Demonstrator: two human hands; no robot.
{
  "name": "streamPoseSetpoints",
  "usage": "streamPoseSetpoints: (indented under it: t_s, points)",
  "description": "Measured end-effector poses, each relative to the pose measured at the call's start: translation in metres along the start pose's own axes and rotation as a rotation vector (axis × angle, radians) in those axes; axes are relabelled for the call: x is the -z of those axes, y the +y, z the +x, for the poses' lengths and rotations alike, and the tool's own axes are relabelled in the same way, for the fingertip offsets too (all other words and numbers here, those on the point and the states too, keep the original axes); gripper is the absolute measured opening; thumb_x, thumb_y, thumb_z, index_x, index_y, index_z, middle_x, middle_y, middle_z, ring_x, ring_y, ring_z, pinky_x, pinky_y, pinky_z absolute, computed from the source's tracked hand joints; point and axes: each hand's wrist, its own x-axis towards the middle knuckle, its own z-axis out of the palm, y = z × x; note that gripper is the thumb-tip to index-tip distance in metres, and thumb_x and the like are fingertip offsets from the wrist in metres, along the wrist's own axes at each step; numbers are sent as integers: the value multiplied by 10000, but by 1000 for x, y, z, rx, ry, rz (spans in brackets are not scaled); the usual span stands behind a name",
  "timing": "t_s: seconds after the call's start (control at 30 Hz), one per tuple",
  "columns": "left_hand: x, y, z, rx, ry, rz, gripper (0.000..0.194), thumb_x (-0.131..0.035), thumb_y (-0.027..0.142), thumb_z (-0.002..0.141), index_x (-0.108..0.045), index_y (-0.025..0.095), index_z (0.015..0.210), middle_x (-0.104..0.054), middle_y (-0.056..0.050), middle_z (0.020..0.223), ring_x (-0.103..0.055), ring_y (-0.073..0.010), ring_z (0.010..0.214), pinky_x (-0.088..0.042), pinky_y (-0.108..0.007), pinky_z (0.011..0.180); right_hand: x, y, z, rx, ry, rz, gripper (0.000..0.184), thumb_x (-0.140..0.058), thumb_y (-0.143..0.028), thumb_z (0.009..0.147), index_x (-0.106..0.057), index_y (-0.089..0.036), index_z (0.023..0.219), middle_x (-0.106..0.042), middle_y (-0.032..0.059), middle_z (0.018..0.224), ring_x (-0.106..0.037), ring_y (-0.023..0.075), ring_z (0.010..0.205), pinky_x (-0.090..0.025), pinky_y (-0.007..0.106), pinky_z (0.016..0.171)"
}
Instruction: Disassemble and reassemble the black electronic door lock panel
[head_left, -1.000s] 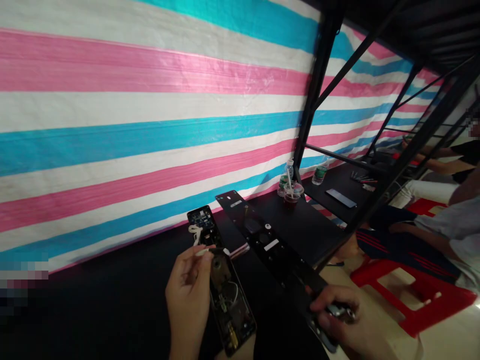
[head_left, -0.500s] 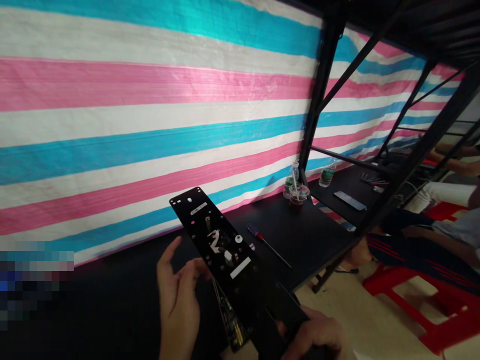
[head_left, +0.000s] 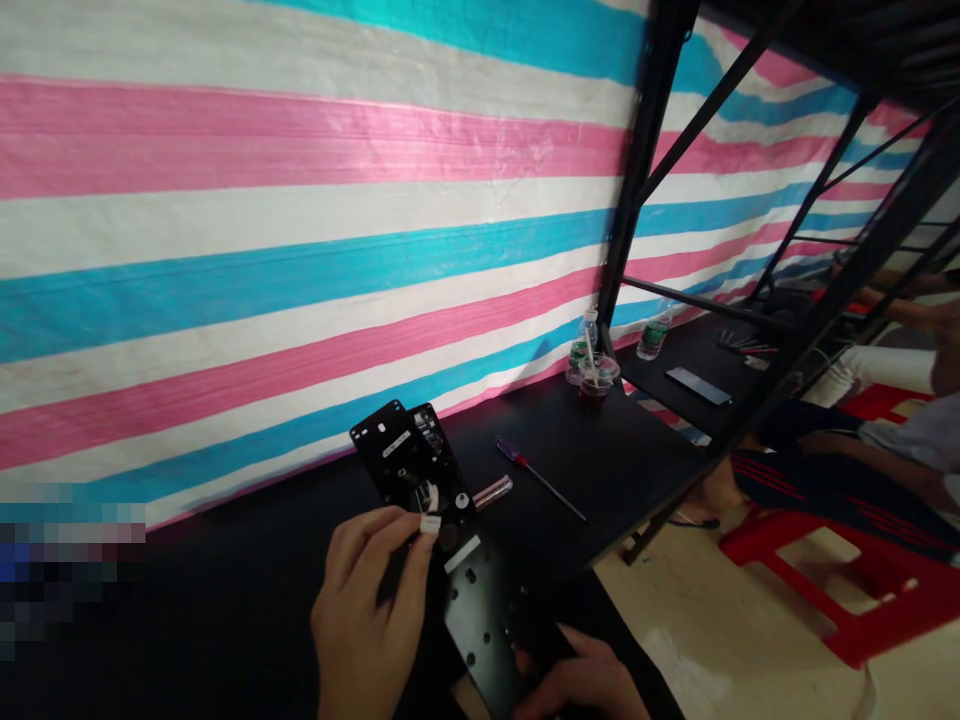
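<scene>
L hand fingers pinched a white tab at the black perf. plate. R hand fingers wrapped the plate's lower end, held over the bench near its front edge, screwdriver just beside.

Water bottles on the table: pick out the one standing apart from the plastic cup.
The bottle right of the black post stands alone; the other bottle sits directly behind the cup.
</scene>
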Motion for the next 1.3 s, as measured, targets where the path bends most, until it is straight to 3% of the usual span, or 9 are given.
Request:
streamPoseSetpoints:
  t_s: [0.17, 0.33, 0.47, 0.6, 0.7, 0.77, 0.87, 1.17, 1.3]
  points:
    - [-12, 0, -47, 111, 14, -104, 120, -592, 210, 868, -658, 249, 961, -627, -74, 1202, -609, -246, 1089, -501, -385, 907, -17, 12, 28, 114, 204, -143, 200, -720, -123, 683, -784, -258, 816, -717, 53, 904, -682, 170, 749, -532, 242, 643]
    - [-33, -15, -93, 121, -62, -41, 195, -603, 240, 876, -693, 278, 1045, -436, -62, 1515, -465, -302, 1337, -484, -451, 1001, -27, 38, 37, 127, 194, -153, 214, -682, -76, 700, -752, -233, 828, -710, 45, 918, -682, 167, 800, -545, 243, 706]
    - [-60, -31, -118, 543, -136, -101, 633, -527, 378, 936, -323, 239, 1518, -187, -128, 1644, -270, -332, 1479, -304, -557, 1164, -28, 59, 27, 198, 149, -279, 334, -613, -73, 755, -718, -240, 1025, -675, 77, 1037, -662, 193, 920, -564, 294, 789]
    - [-84, -39, -128, 803, -211, -253, 725, -409, 464, 971, -141, 168, 1576, -234, -153, 1628, -247, -289, 1490, -268, -482, 1198, -28, 69, 19, 334, 142, -544, 599, -589, -68, 748, -584, -264, 1315, -503, 133, 1411, -522, 286, 1260, -510, 450, 993]
    - [-89, -40, -130, 855, -174, -274, 684, -376, 480, 977, -182, 201, 1570, -277, -129, 1617, -294, -263, 1475, -288, -445, 1190, -27, 76, 18, 361, 139, -732, 668, -607, -87, 778, -503, -271, 1412, -145, 118, 1642, -275, 368, 1463, -428, 547, 1075]
    - [-89, -41, -129, 897, -160, -266, 681, -391, 488, 970, -194, 228, 1568, -351, -133, 1584, -383, -274, 1432, -332, -457, 1165, -25, 79, 19, 344, 98, -802, 695, -600, -94, 805, -446, -270, 1459, -62, 102, 1664, -198, 370, 1496, -410, 554, 1091]
    - [-87, -46, -125, 901, -174, -265, 701, -447, 478, 949, -203, 257, 1567, -451, -137, 1523, -487, -290, 1360, -382, -478, 1127, -25, 83, 19, 349, 74, -828, 698, -570, -91, 832, -400, -257, 1488, -116, 105, 1659, -215, 340, 1499, -424, 524, 1092]
    - [-87, -56, -118, 765, -145, -245, 637, -467, 451, 941, -321, 253, 1528, -414, -113, 1542, -396, -278, 1420, -334, -483, 1160, -25, 81, 17, 356, 68, -799, 692, -623, -160, 825, -411, -206, 1482, -171, 145, 1641, -263, 358, 1478, -433, 507, 1092]
    - [-88, -56, -117, 772, -144, -226, 607, -447, 467, 942, -377, 243, 1503, -492, -129, 1469, -468, -288, 1364, -372, -490, 1132, -8, 82, 6, 385, 31, -708, 610, -632, -164, 805, -505, -230, 1398, -390, 147, 1517, -399, 328, 1391, -454, 490, 1073]
